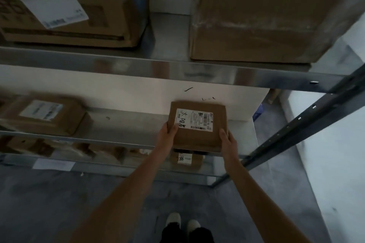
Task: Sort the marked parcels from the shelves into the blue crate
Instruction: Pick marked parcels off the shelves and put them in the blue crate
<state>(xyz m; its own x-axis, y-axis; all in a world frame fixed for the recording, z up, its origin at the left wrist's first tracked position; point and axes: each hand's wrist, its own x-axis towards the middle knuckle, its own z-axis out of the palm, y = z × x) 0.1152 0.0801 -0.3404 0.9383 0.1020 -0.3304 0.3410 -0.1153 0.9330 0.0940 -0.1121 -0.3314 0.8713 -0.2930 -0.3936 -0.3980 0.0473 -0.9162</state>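
Dim room, grey floor (pixel 59 203), steel shelf (pixel 122 122), left hand (pixel 167 134) gripping labelled parcel (pixel 197 136) at its 8 o'clock edge, right hand (pixel 227 140) gripping at 4 o'clock, thumbs on top

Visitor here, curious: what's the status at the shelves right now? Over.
Left hand and right hand both gripping the small brown cardboard parcel with handwritten white label, at the middle steel shelf edge. Blue crate not in view. Nothing blocking.

Left-hand boxes (pixel 65 8) blurred, lower-shelf parcel (pixel 184 159) partly hidden — label unreadable
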